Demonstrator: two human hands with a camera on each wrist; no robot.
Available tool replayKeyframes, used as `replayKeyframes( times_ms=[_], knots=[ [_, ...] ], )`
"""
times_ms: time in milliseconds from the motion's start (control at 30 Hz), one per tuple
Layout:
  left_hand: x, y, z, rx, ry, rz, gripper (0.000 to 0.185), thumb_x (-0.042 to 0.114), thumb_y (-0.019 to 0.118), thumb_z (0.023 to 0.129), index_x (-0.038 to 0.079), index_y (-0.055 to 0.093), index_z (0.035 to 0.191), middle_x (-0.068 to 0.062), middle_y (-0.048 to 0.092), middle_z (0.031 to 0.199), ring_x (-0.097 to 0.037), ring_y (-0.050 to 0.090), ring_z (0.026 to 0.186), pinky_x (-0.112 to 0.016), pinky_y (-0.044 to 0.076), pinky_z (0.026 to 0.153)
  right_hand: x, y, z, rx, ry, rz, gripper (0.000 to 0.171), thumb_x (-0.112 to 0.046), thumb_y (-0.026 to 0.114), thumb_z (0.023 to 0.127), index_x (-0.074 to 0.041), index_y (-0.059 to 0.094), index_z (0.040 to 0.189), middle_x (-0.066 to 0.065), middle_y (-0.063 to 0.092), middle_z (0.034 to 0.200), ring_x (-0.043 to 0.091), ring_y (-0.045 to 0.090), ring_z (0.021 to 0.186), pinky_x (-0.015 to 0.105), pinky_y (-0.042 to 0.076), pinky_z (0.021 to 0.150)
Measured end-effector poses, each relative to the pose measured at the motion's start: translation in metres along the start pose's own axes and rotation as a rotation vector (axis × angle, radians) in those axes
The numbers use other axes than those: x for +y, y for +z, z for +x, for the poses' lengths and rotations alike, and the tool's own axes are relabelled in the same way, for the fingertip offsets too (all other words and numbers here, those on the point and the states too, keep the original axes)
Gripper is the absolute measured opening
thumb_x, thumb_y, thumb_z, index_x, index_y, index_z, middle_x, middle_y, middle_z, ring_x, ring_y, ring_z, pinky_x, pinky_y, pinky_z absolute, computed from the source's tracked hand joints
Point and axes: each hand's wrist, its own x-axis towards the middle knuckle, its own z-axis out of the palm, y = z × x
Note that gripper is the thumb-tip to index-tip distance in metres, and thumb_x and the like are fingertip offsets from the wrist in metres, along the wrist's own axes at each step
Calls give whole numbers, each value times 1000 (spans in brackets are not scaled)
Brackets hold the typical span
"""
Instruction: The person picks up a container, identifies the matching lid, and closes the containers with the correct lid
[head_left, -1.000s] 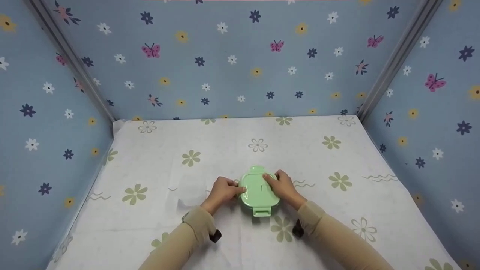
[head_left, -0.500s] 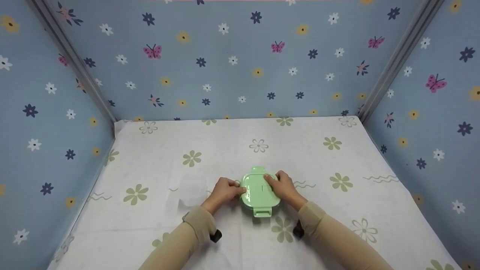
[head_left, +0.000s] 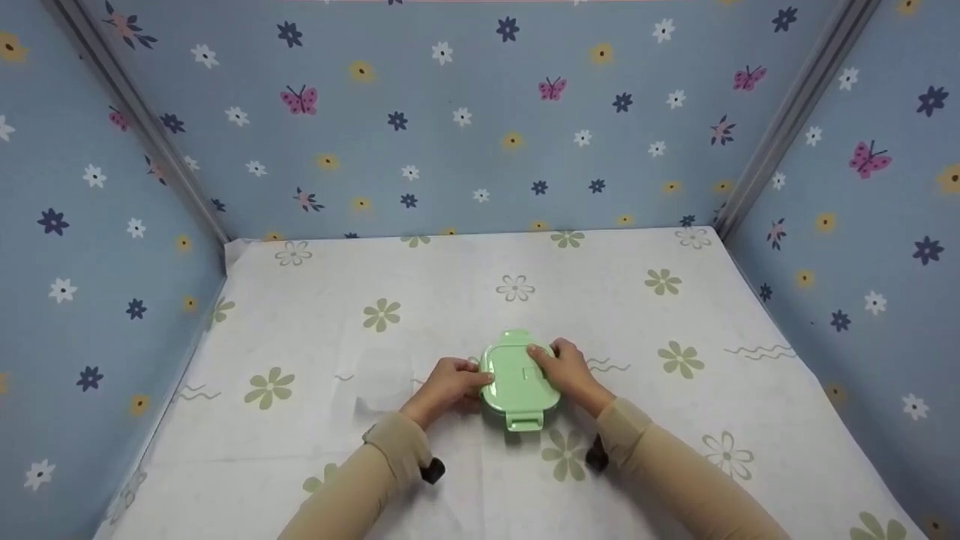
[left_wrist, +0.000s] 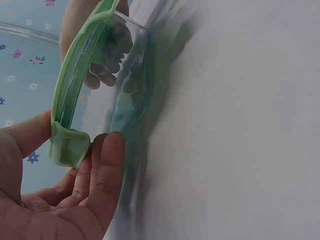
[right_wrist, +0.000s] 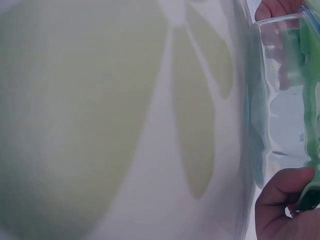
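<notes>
A small clear box (head_left: 519,401) with a green lid (head_left: 517,375) sits on the table (head_left: 315,322), near its front edge and about midway between the side walls. The table wears a white cloth with pale green flowers; one such flower (head_left: 564,454) lies just in front of the box.

The left hand (head_left: 448,384) is at the box's left side. Its fingers (left_wrist: 107,170) curl against the clear wall and its thumb lies over the lid's edge, with the lid's left clip (left_wrist: 69,145) caught between them, so it grips the box there. The right hand (head_left: 564,371) is at the box's right side. Its fingers rest on top of the lid, reaching toward the middle, and in the right wrist view its thumb (right_wrist: 280,187) is bent against the lower wall just under the lid's rim (right_wrist: 311,85). So this hand holds the box from the right, fingers above and thumb below.

The lid lies flat on the box. A clip (head_left: 524,422) sticks out from the lid's near end, and another tab (head_left: 514,335) from its far end. Through the clear wall, each wrist view shows the other hand's fingers, blurred.

Behind the box, blue walls (head_left: 465,120) with flowers and butterflies enclose the table on three sides.
</notes>
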Motion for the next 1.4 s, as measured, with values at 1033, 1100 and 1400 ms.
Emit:
replayKeyframes(
  times_ms=[1033, 1100, 1400],
  knots=[
    [0, 2, -5, 50, -50, 53, 55, 31, 85, 93, -3, 57, 127, -7, 69, 96, -19, 72, 75, -36, 66, 69, 10, -13, 9, -81, -61, 134, 34, -32, 74, 104, -11, 62, 81, -2, 54, 74, 12, 49, 68, 26, 40, 59],
    [-2, 5, -6, 47, -43, 54, 54, 33, 83, 94, -2, 57, 126, -7, 69, 94, -18, 71, 71, -35, 65, 65, 11, -14, 10, -89, -55, 142, 32, -33, 75, 104, -11, 64, 83, -3, 55, 73, 11, 50, 66, 25, 41, 58],
    [-3, 17, -11, 49, -29, 117, 55, 44, 71, 102, -1, 54, 131, -8, 67, 97, -18, 69, 71, -31, 63, 62, 6, -27, 20, -159, 2, 91, 32, -38, 79, 99, -6, 74, 95, -2, 63, 79, 11, 55, 70, 25, 47, 62]
  ],
)
